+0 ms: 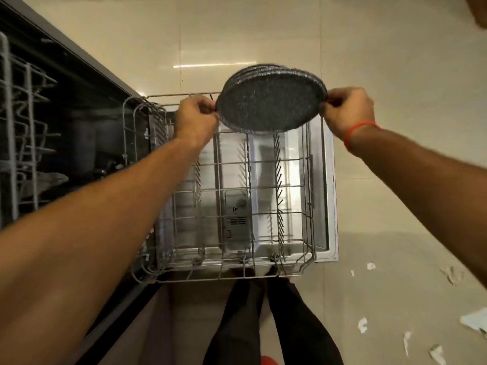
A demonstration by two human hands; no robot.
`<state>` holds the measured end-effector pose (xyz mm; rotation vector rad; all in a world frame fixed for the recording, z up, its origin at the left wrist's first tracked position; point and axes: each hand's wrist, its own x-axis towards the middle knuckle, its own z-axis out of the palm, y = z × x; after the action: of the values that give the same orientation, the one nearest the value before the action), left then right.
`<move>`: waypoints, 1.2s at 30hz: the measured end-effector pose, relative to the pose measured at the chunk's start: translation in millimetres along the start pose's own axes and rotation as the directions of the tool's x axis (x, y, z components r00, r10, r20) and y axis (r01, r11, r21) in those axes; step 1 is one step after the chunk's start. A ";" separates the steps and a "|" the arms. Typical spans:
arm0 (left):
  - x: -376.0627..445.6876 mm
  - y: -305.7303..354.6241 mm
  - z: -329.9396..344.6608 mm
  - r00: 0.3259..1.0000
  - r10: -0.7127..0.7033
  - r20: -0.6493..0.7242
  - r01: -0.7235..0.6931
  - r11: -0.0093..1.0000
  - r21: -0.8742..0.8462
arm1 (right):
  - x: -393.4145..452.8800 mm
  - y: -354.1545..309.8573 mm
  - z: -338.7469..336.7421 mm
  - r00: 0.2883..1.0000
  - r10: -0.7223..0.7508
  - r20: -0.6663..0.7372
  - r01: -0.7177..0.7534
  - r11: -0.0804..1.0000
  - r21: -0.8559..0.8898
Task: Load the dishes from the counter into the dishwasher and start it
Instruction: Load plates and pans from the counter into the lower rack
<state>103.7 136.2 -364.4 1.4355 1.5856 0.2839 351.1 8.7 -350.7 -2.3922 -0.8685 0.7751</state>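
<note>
A stack of dark grey speckled plates (pixel 271 101) stands on edge over the far end of the pulled-out lower dishwasher rack (pixel 237 275). My left hand (pixel 196 119) pinches the stack's left rim. My right hand (pixel 347 111), with a red band at the wrist, pinches the right rim. The bottom edge of the plates sits at the level of the rack's far tines. The grey wire rack lies over the open dishwasher door (pixel 330 196), and its rows of tines hold nothing else.
The dark dishwasher interior (pixel 87 127) is at the left, with the upper wire rack (pixel 18 122) jutting out at the far left. Beige floor tiles (pixel 395 75) surround the door. Scraps of white paper (pixel 362 325) lie on the floor at the lower right. My legs stand just below the rack.
</note>
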 end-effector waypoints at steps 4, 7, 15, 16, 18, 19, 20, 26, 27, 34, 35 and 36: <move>19.9 -4.2 8.6 1.000 -0.005 -0.020 0.006 0.999 0.043 | 21.2 5.4 13.5 0.999 0.037 -0.012 -0.037 0.999 -0.005; 29.8 -4.3 13.3 0.998 0.010 -0.063 -0.007 0.998 0.055 | 30.5 8.2 22.6 0.999 0.043 -0.024 -0.043 0.999 0.014; 48.8 -6.9 19.5 0.998 0.005 -0.068 0.001 0.996 0.085 | 48.0 12.0 35.0 1.000 0.015 -0.008 -0.015 1.000 0.010; 48.7 -7.4 20.2 0.997 0.006 -0.075 0.000 0.996 0.084 | 48.3 13.1 36.0 1.000 0.008 -0.012 -0.008 1.000 0.008; 46.6 -10.1 22.1 0.996 0.007 -0.090 0.000 0.997 0.073 | 47.1 15.8 37.3 1.000 -0.010 -0.014 0.010 1.000 0.015; 44.7 -12.2 23.2 0.995 0.005 -0.095 0.001 0.998 0.065 | 45.4 16.9 37.5 1.000 -0.021 -0.012 0.021 1.000 0.016; 42.3 -14.4 24.1 0.995 0.004 -0.098 0.002 0.998 0.059 | 43.6 18.5 37.6 1.000 -0.030 -0.011 0.030 0.999 0.019; 35.0 -25.5 29.3 0.988 0.049 -0.144 -0.043 0.998 0.046 | 38.2 22.9 38.7 0.997 -0.071 -0.042 0.072 0.997 0.025; 33.8 -26.2 30.1 0.988 0.051 -0.146 -0.046 0.998 0.039 | 38.5 23.3 38.7 0.996 -0.069 -0.053 0.070 0.997 0.026; 28.5 -35.2 32.4 0.989 0.032 -0.145 -0.026 0.999 0.046 | 30.7 29.5 46.0 0.996 -0.067 -0.054 0.068 0.997 0.021; 28.7 -34.9 32.4 0.989 0.035 -0.142 -0.028 0.998 0.054 | 30.5 30.1 47.3 0.996 -0.067 -0.057 0.068 0.998 0.017; 29.3 -33.4 32.6 0.990 0.039 -0.139 -0.031 0.998 0.062 | 31.5 30.8 48.0 0.996 -0.063 -0.062 0.064 0.998 0.015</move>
<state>110.2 138.9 -419.0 1.5186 1.6956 0.3672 353.1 20.7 -414.7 -2.3483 -0.9049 0.6782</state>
